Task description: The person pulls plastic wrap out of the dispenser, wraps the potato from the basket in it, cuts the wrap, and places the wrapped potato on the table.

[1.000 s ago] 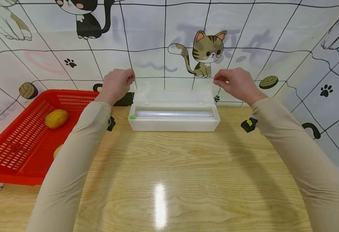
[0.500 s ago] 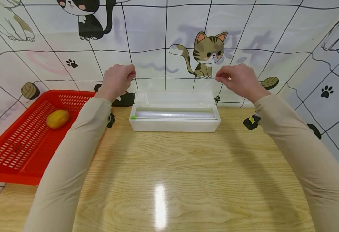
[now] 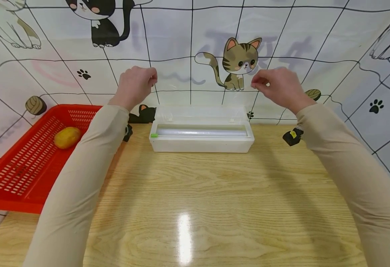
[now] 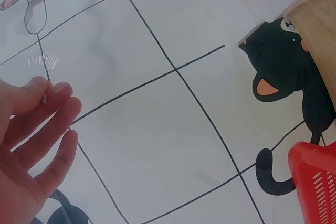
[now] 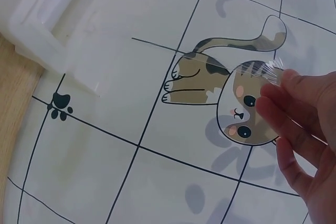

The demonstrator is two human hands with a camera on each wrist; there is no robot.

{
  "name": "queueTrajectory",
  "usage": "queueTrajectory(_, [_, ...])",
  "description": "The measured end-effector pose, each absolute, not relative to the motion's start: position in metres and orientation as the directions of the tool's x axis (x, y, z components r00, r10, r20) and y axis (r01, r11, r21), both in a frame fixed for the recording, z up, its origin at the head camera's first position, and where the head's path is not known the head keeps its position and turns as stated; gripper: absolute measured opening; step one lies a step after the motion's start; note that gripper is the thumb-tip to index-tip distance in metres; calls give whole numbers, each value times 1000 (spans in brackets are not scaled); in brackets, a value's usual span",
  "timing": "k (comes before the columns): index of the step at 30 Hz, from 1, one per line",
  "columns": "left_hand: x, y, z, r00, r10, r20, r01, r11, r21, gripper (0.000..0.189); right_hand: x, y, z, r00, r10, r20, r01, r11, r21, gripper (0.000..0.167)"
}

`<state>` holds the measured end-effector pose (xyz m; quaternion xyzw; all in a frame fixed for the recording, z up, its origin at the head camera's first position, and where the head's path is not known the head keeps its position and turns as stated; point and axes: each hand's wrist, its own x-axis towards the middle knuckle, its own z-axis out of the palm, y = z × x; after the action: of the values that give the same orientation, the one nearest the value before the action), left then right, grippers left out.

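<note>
My left hand (image 3: pixel 136 84) pinches one corner of clear cling film between thumb and forefinger. Fine creases in the film (image 4: pixel 43 60) fan out from those fingertips in the left wrist view. Opposite it, my right hand (image 3: pixel 281 88) pinches the other corner, where the film (image 5: pixel 273 72) also gathers into creases. Between and below the hands stands a white cling film dispenser (image 3: pixel 201 145), its see-through lid (image 3: pixel 198 114) raised at the back. Inside lies the film roll (image 3: pixel 201 132). A small green piece (image 3: pixel 154 135) sits at the left of its front edge.
On the left, a red plastic basket (image 3: pixel 17 204) holds a yellow mango (image 3: pixel 67 137); my left sleeve covers part of the basket. A wall sheet (image 3: pixel 171 44) with cartoon cats rises right behind the dispenser. Everything stands on a wooden table (image 3: pixel 201 185).
Both hands have risen a little, still pinching the film, and the right one has drifted slightly right. A second yellow fruit in the basket has gone behind the left sleeve.
</note>
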<state>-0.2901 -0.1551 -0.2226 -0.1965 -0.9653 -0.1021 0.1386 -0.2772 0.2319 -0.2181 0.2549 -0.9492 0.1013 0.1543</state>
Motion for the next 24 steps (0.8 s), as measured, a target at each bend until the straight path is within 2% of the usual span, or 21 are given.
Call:
queueTrajectory(12, [-290,-153,-209,-886,339,315,394,910,129,18,-277,230,-203,-843,-430,324,-482,871,-98,18])
queueTrajectory(19, [-290,-153,-200,-882,333,332,390,913,122,19,-276,230,-197,-814,-435,386,-498,863,-79,16])
queueTrajectory(24, [-288,-154,-197,-880,340,331,398,909,123,18,-274,230,-194,-822,-425,380,-487,870,-79,16])
